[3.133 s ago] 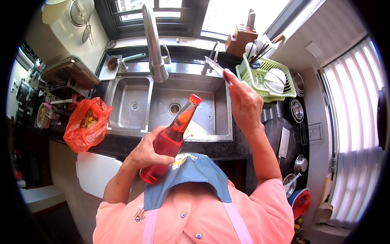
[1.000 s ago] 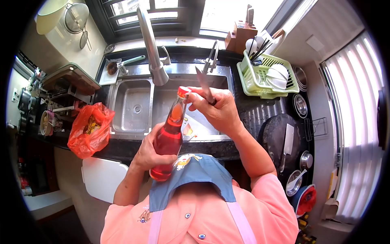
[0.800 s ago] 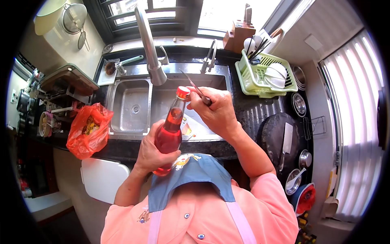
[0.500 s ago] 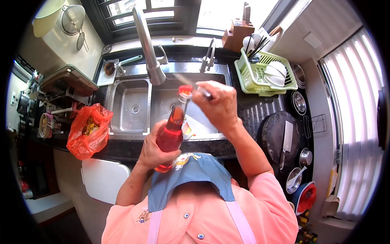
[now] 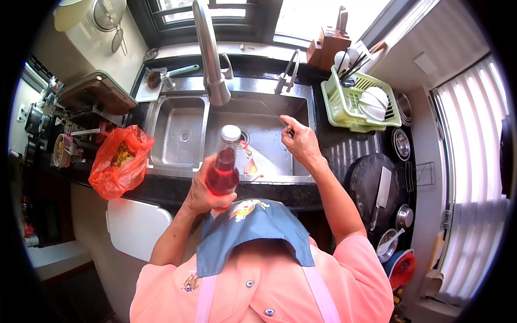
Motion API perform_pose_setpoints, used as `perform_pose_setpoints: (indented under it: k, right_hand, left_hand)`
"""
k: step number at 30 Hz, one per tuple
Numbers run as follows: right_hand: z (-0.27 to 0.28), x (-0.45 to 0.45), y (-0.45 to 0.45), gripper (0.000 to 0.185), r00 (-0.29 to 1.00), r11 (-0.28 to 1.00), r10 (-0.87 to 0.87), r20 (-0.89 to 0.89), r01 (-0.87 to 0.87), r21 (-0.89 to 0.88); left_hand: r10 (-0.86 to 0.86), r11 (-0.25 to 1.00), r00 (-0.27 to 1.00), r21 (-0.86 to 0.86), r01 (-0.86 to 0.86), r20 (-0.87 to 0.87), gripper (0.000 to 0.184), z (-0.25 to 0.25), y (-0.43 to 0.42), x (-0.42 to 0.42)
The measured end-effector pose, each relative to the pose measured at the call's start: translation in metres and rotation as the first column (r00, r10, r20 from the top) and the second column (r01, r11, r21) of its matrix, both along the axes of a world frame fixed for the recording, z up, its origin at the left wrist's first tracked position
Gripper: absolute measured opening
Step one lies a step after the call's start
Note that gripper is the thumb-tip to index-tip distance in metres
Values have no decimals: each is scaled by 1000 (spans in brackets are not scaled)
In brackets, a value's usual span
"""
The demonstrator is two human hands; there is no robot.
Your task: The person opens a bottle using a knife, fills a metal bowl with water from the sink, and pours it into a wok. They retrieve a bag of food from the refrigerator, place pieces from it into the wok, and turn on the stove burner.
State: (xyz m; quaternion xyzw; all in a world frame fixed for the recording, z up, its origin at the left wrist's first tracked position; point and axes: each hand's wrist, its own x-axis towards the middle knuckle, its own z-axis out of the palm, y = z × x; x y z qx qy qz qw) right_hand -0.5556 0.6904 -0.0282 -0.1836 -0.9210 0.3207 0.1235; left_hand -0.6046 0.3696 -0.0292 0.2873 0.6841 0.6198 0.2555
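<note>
My left hand [image 5: 205, 188] is wrapped round a glass bottle of red liquid [image 5: 223, 171], held upright in front of the sink's near edge. The top of the bottle now shows white [image 5: 230, 133]. A red piece [image 5: 243, 144] lies in the large basin near the drain, with some scraps [image 5: 251, 166] closer to the near edge. Over the right side of the basin, my right hand [image 5: 301, 141] is closed on a small knife [image 5: 285, 123], whose thin blade points up and left, away from the bottle.
A red plastic bag [image 5: 121, 161] of scraps sits left of the sink [image 5: 207, 175]. The faucet [image 5: 207, 54] arches over the sink. To the right are a green dish rack [image 5: 350, 116], a round board [image 5: 361, 185] with a cleaver [image 5: 383, 188], and metal bowls [image 5: 401, 144].
The red covering is gone from the bottle's top, and a red piece now shows in the basin. My right hand and the knife have moved right, away from the bottle.
</note>
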Motion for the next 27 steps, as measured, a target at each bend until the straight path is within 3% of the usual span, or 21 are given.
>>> perform_pose_setpoints:
  k: [3,6,9,13,16,18,19,20,21,23,25,27]
  right_hand:
    - [-44,32,22,36,972,996,-76,222,62,70]
    - [-94,70,56,45,901,972,-214,378,160,170]
    - [-138,99,94,47,798,871,-438,413,265,412]
    - [-171,141,138,44,779,773,-542,316,315,550]
    - [-170,150,146,44,688,681,-624,371,246,690]
    - [-138,132,133,36,921,777,-355,160,195,598]
    - [-114,122,119,33,978,816,-205,39,149,558]
    - [-78,102,98,27,996,941,-74,-52,87,328]
    - [-50,84,79,27,993,984,55,-109,-35,176]
    - [23,60,24,32,969,973,215,-122,-224,-64]
    - [61,46,-8,39,896,903,429,-117,-430,17]
    - [57,33,-19,40,805,809,569,-166,-512,289]
  left_hand:
    - [121,991,984,-42,-127,-130,93,-15,3,2]
    - [149,983,983,-89,-159,-109,89,-30,3,5]
    - [104,989,990,-91,-113,-97,87,-31,5,3]
    - [8,996,992,-90,-19,-122,87,-18,8,0]
    - [-24,996,997,-92,17,-73,86,-18,13,-2]
    - [-31,996,998,-83,26,-55,84,-21,20,-3]
    - [-31,994,997,-106,23,-76,83,-23,23,-4]
    - [-35,991,995,-130,23,-93,82,-26,26,-4]
    - [-46,987,993,-157,28,-110,81,-30,28,-3]
    - [-57,982,990,-187,33,-125,84,-42,32,-2]
    - [-79,973,986,-228,44,-146,82,-44,38,1]
    - [-88,975,984,-217,53,-156,80,-44,41,4]
